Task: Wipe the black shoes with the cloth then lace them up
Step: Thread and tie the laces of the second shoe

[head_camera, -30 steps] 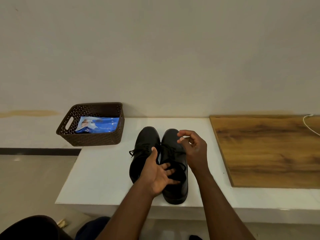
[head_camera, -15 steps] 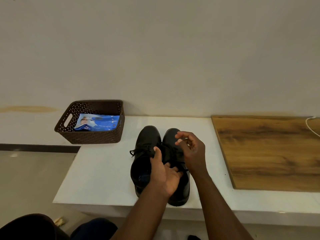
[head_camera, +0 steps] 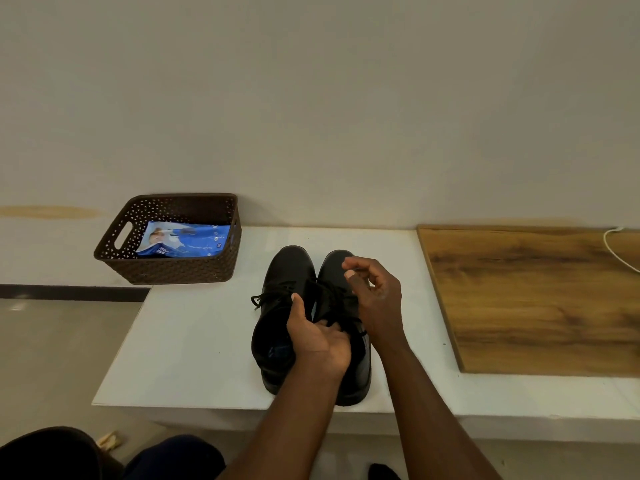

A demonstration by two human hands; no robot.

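Two black shoes stand side by side on the white table point(head_camera: 194, 341), toes toward the wall. The left shoe point(head_camera: 280, 289) has a loose lace trailing off its left side. My left hand point(head_camera: 318, 341) grips the right shoe point(head_camera: 358, 372) at its opening, thumb up between the shoes and fingers tucked inside. My right hand point(head_camera: 375, 296) hovers over that shoe's lacing, fingers curled, thumb and forefinger pinching what looks like a black shoelace point(head_camera: 346, 299). No cloth is in view.
A brown perforated basket point(head_camera: 180, 271) holding a blue packet point(head_camera: 183, 240) sits at the table's back left corner. A wooden board point(head_camera: 536, 299) covers the right side, with a white cable point(head_camera: 616, 247) on it. My knees are below the front edge.
My left hand turned from lying flat across the right shoe to gripping its opening with fingers tucked in. My right hand stayed raised over the laces, still curled.
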